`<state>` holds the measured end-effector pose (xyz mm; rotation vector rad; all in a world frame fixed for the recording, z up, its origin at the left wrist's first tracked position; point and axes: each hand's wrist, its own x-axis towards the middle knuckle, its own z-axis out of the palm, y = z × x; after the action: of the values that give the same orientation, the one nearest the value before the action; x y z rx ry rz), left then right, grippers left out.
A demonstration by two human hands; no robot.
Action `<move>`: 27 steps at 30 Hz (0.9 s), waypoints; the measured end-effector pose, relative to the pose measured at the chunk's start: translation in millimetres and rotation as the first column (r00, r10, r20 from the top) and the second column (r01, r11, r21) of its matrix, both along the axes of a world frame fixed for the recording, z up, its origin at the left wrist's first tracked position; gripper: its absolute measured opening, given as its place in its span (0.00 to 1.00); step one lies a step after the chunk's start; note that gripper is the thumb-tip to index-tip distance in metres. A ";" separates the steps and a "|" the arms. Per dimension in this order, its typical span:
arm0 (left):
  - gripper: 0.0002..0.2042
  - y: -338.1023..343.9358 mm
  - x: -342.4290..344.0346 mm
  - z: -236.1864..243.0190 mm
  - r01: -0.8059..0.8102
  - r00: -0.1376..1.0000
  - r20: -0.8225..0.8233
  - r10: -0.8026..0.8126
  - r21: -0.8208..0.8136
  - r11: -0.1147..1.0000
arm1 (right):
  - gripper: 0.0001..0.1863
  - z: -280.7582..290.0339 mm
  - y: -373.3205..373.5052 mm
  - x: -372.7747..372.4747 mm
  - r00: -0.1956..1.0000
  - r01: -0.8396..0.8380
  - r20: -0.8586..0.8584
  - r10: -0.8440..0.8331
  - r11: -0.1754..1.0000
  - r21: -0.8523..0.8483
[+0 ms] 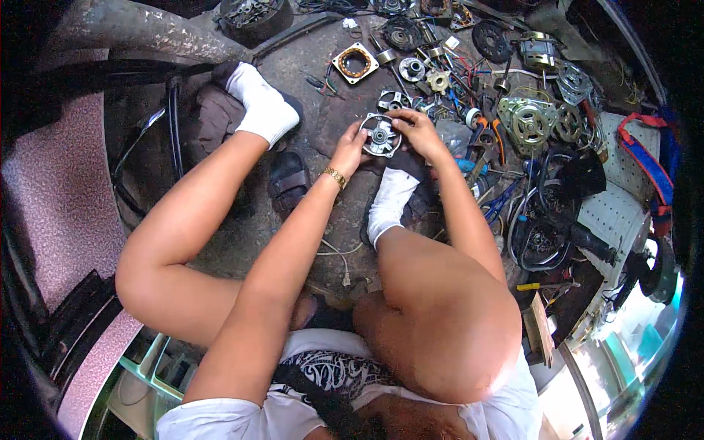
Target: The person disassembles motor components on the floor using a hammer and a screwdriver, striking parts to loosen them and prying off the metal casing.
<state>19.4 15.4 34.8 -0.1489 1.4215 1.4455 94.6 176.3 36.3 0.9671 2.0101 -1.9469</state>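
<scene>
Between my hands I hold a round silver motor end cover [380, 136], its spokes and centre hub facing up. My left hand [347, 152], with a gold-coloured wristwatch or bracelet [335, 177] at its wrist, grips the left edge of the cover. Fingers of my right hand [418, 133] are closed on its upper right rim. Just beyond the cover lies another small metal motor part [394, 100]. A square motor stator with copper windings [356, 63] rests on the floor farther off.
Motor parts, shafts and loose wires litter the floor ahead and to the right. Orange-handled pliers [499, 139] lie among them, near a silver motor housing [529, 121]. A dark sandal [290, 182] sits between my feet. Grey perforated panels [614, 220] stand at right.
</scene>
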 end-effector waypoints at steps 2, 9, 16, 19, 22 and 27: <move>0.18 7.5 7.1 -8.8 0.015 1.000 -0.026 -0.014 0.026 1.000 | 0.11 -21.6 8.4 13.2 0.992 -0.003 -0.125 0.027 0.982 0.187; 0.18 -0.9 9.4 -18.2 0.027 0.992 -0.118 -0.035 -0.066 0.997 | 0.10 -34.3 0.8 10.7 0.981 0.061 -0.194 -0.016 0.972 0.226; 0.18 -2.3 20.2 -19.1 -0.007 0.999 -0.043 0.004 -0.068 0.998 | 0.10 -48.9 -1.6 21.1 0.993 0.115 -0.050 -0.108 0.981 0.155; 0.18 -14.3 15.0 -25.5 -0.001 0.999 -0.047 -0.003 -0.083 0.997 | 0.10 -42.7 -8.4 12.4 0.996 0.059 -0.071 -0.045 0.975 0.215; 0.18 -9.6 21.1 -25.2 0.021 0.999 -0.044 -0.025 -0.100 0.995 | 0.11 -47.1 -3.8 24.2 0.995 0.068 -0.089 -0.052 0.981 0.184; 0.16 -18.5 19.9 -34.7 -0.067 0.995 -0.086 0.059 -0.087 0.994 | 0.12 -10.5 -19.8 33.7 0.963 0.245 -0.210 -0.171 0.881 0.404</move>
<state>39.3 -3.1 0.1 -0.1936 1.5634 1.4541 128.3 156.5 25.8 1.1903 2.6038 -1.7674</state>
